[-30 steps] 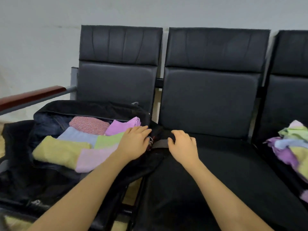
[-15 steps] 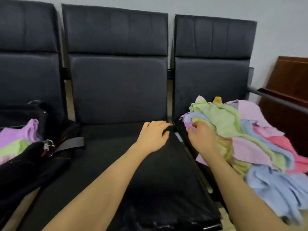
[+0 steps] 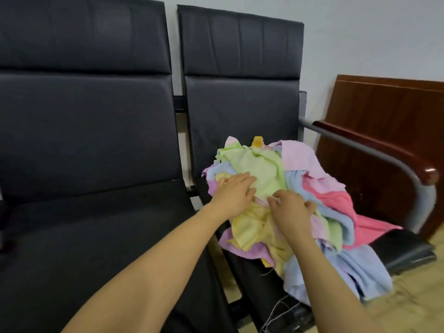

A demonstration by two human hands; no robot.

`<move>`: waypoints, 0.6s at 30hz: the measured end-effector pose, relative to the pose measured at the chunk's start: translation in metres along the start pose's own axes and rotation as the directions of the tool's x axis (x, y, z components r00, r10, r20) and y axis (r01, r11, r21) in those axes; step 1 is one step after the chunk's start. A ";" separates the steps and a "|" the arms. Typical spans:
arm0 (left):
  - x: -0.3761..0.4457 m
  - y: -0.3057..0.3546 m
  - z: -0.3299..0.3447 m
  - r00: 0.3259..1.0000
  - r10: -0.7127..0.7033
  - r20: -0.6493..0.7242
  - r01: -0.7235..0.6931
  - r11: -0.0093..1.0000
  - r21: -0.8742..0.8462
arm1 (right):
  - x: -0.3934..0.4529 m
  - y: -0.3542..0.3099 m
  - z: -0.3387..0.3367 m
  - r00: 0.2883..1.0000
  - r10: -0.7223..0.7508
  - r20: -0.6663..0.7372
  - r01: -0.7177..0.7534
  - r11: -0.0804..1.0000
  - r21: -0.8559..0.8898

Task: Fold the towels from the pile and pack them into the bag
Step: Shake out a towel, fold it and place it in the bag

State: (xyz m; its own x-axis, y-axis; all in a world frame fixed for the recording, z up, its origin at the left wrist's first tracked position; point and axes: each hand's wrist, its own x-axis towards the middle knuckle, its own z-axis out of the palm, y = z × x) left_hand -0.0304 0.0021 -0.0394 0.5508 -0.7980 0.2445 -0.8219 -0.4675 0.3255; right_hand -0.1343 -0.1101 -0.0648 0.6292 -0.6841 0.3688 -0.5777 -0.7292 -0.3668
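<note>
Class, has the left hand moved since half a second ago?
Yes. The left hand moved right, off the middle seat onto the towel pile.

The light is soft and even, with no dark shadows. A small bright glare shines on the glossy red-brown wooden armrest (image 3: 430, 173). Below that armrest the floor looks blurry. Straight lines bend near the picture edges.
</note>
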 end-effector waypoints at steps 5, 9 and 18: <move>0.031 0.004 0.010 1.000 -0.003 0.011 0.003 1.000 -0.014 | 0.015 0.002 -0.004 0.980 0.122 -0.155 -0.068 0.946 0.318; 0.047 0.013 0.018 0.997 0.058 -0.049 -0.057 0.998 0.027 | 0.039 0.020 -0.005 0.967 0.166 -0.193 -0.123 0.968 0.217; 0.083 0.027 0.040 0.984 0.166 -0.062 -0.159 0.981 0.108 | 0.066 0.057 0.009 0.977 0.201 -0.076 -0.187 0.970 0.156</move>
State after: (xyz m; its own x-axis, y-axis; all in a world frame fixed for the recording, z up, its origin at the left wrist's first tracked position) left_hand -0.0124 -0.0921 -0.0466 0.4145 -0.8397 0.3509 -0.9098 -0.3731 0.1819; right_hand -0.1212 -0.1962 -0.0691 0.4589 -0.8160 0.3516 -0.5968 -0.5762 -0.5584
